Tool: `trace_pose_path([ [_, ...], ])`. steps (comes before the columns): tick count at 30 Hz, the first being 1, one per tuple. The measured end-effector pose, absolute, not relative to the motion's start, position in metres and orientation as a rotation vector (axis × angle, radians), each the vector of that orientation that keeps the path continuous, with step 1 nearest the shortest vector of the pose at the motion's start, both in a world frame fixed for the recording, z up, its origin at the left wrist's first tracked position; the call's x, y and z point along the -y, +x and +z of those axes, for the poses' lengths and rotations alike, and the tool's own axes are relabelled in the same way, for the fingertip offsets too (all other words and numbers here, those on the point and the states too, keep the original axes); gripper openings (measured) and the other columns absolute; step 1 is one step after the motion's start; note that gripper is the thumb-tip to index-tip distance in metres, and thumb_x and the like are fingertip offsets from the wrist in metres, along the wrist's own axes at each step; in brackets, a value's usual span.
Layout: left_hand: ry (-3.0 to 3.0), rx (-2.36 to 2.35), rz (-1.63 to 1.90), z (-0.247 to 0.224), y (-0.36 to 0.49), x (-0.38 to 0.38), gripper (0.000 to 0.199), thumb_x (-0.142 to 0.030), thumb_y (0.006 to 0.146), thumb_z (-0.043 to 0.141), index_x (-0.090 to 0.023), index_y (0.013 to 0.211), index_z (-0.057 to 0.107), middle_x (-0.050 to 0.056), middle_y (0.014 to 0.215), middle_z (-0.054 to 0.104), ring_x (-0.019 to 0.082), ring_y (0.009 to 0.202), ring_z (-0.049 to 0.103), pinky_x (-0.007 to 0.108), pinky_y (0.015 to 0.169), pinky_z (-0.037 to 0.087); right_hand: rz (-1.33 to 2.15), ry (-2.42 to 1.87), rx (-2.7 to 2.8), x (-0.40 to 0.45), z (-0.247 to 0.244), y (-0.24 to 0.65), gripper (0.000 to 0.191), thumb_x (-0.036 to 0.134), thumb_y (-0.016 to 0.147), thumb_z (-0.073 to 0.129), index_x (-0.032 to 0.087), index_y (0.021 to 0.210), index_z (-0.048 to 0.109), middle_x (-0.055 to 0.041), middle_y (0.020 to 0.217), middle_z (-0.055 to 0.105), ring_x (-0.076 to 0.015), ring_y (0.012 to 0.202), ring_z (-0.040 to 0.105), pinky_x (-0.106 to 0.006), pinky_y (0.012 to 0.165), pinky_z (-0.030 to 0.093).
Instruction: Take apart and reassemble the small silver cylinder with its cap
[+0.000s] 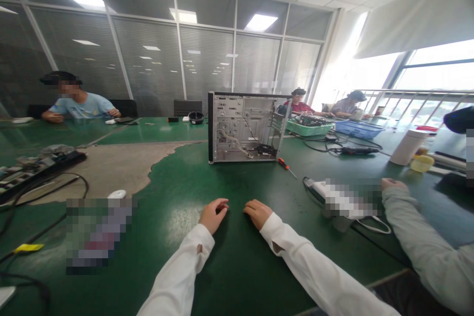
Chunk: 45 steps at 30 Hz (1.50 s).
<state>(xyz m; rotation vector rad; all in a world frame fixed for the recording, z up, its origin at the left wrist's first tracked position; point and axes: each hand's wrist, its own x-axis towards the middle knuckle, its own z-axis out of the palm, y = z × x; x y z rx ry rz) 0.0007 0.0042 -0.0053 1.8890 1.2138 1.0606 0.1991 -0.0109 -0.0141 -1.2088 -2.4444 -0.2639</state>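
Note:
My left hand (215, 215) rests on the green tabletop (237, 266), its fingers loosely bent, thumb apart and nothing in it. A short gap away, my right hand (258, 214) lies palm down with relaxed fingers, also holding nothing. Beyond both hands an open computer case (247, 128) stands upright, its side panel off and its metal inside showing. Loose cables (233, 144) and a black coil of wires (265, 150) are inside the case. By its lower right corner lies a screwdriver (284, 164) with an orange and black handle.
At left are a cluttered power strip (40, 168), black cables and a white mouse (117, 194). A green basket (311, 128), a blue basket (359, 129) and a white bottle (407, 147) stand right. A co-worker's grey sleeve (414, 227) reaches in nearby; other people sit farther off.

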Motion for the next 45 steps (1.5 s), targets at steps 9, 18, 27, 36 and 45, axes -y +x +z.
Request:
trace_pose_path([
  [9, 1.908, -1.206, 1.05, -0.003, 0.001, -0.003, 0.025, -0.019, 0.067, 0.05, -0.016, 0.091, 0.057, 0.004, 0.081, 0.064, 0.013, 0.076, 0.059, 0.027, 0.077, 0.045, -0.397, -1.843, 1.772, 0.052, 0.025, 0.363, 0.018, 0.026, 0.071, 0.04, 0.019, 0.082, 0.052, -0.0032, 0.072, 0.059, -0.016, 0.068, 0.055, -0.026, 0.063, 0.041],
  [18, 1.915, -1.222, 1.026, -0.002, 0.001, -0.003, 0.025, -0.02, 0.068, 0.048, -0.015, 0.092, 0.056, 0.004, 0.083, 0.064, 0.013, 0.078, 0.059, 0.028, 0.078, 0.045, -0.456, -2.303, 1.653, 0.065, 0.038, 0.416, 0.015, 0.03, 0.069, 0.042, 0.021, 0.076, 0.052, -0.0015, 0.072, 0.06, -0.0158, 0.063, 0.055, -0.025, 0.056, 0.036],
  [27, 1.912, -1.228, 1.025, -0.002, 0.001, -0.003, 0.025, -0.019, 0.067, 0.049, -0.016, 0.091, 0.056, 0.004, 0.082, 0.064, 0.013, 0.077, 0.059, 0.029, 0.078, 0.045, -0.494, -2.325, 1.641, 0.064, 0.034, 0.417, 0.017, 0.03, 0.071, 0.043, 0.022, 0.077, 0.057, -0.0012, 0.076, 0.061, -0.0156, 0.065, 0.054, -0.025, 0.056, 0.036],
  [36, 1.904, -1.219, 1.045, -0.002, 0.001, -0.003, 0.024, -0.019, 0.066, 0.05, -0.017, 0.089, 0.057, 0.003, 0.08, 0.065, 0.014, 0.077, 0.059, 0.03, 0.078, 0.045, -0.642, -2.234, 1.663, 0.072, 0.016, 0.422, 0.028, 0.036, 0.071, 0.042, 0.022, 0.09, 0.057, -0.0057, 0.092, 0.058, -0.0215, 0.084, 0.053, -0.031, 0.07, 0.039],
  [45, 1.91, -1.228, 1.038, -0.002, 0.001, -0.003, 0.024, -0.019, 0.067, 0.05, -0.016, 0.09, 0.057, 0.004, 0.081, 0.065, 0.014, 0.076, 0.059, 0.029, 0.078, 0.045, -0.462, -2.32, 1.517, 0.095, -0.014, 0.418, 0.046, 0.04, 0.069, 0.041, 0.015, 0.108, 0.039, -0.0118, 0.092, 0.057, -0.0226, 0.073, 0.057, -0.03, 0.059, 0.042],
])
